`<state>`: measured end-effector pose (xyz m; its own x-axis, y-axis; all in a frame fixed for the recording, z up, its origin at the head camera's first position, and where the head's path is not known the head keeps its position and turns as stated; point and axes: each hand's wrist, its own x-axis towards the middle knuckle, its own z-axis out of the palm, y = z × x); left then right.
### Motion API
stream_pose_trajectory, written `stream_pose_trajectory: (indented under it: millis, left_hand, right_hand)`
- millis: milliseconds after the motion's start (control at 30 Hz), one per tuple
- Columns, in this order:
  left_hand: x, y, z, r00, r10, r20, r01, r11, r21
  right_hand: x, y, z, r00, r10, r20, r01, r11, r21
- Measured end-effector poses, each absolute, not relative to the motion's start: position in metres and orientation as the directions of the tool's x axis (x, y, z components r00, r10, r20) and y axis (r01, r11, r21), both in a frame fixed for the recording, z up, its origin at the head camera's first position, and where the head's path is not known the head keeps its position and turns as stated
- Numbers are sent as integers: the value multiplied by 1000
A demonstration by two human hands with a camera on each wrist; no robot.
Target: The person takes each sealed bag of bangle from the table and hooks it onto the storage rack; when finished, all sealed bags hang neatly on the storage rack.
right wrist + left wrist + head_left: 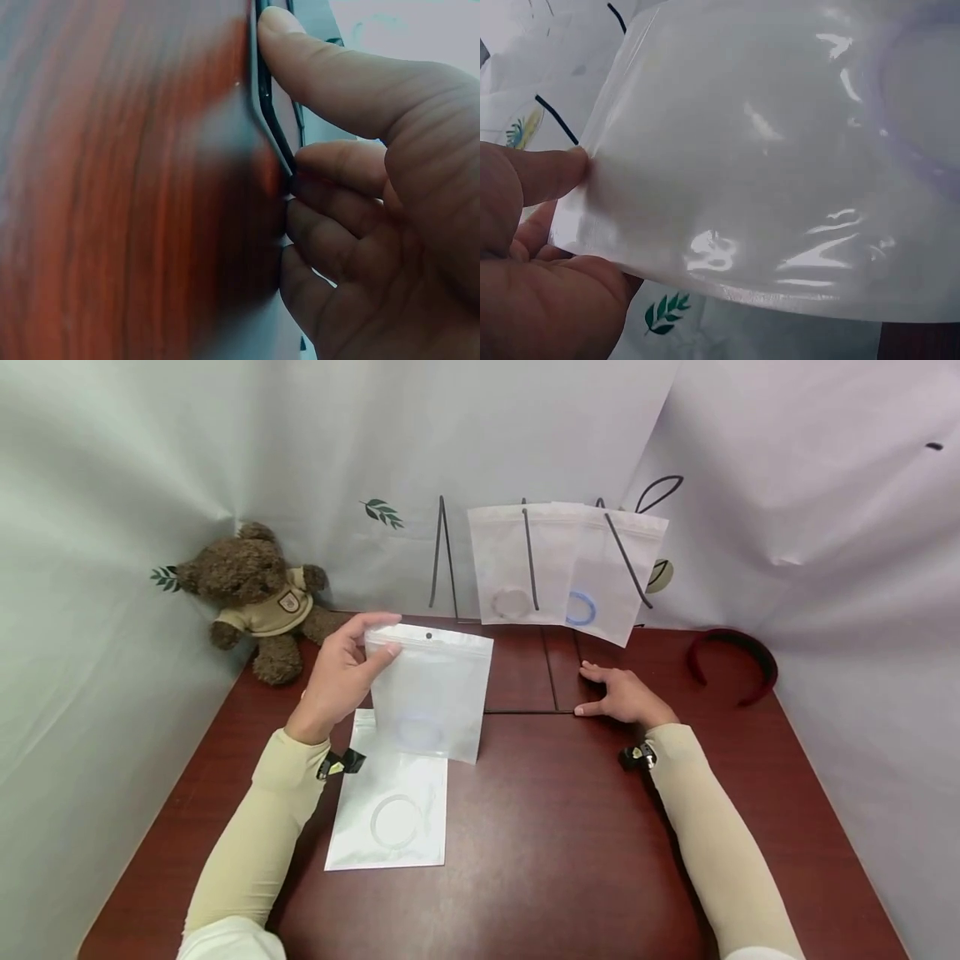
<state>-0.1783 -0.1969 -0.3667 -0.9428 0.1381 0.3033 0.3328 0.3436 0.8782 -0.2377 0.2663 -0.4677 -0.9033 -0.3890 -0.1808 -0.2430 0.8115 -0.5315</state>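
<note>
My left hand (341,672) pinches the upper left corner of a white translucent zip bag (442,689) with a hang hole at its top. A pale purple ring (894,127) shows through that bag in the left wrist view. Behind its lower edge, another zip bag (356,839) lies on the table with a clear or white ring (372,821) inside. My right hand (626,695) holds the front right base corner of a black wire rack (517,712), thumb and fingertips against the wire (264,94). Two bags hang from the rack's prongs, one with a greyish ring (497,603), one with a blue ring (592,608).
A brown teddy bear (258,602) in a beige shirt leans at the back left of the table. To the right lies a dark red headband (761,656). White curtains (847,610) stand around the dark wooden table (570,843). The rack's left prong (437,556) carries no bag.
</note>
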Motion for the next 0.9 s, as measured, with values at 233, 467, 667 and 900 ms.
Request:
stream_pose_trajectory:
  millis: [233, 467, 667, 900]
  left_hand:
    - [-166, -188, -357, -913, 87, 398, 407, 223, 886]
    - [-168, -181, -341, -853, 42, 519, 515, 217, 829]
    - [-173, -173, -337, -803, 53, 594, 593, 172, 786]
    - [-175, -167, -339, -768, 45, 639, 640, 111, 760]
  right_hand:
    - [-239, 265, -468, -909, -377, -176, -226, 802, -553]
    - [-239, 270, -468, -911, -367, -186, -204, 795, -571]
    - [-240, 270, -465, -913, -366, -178, -202, 788, -582]
    - [-237, 268, -466, -911, -358, -204, -184, 796, -576]
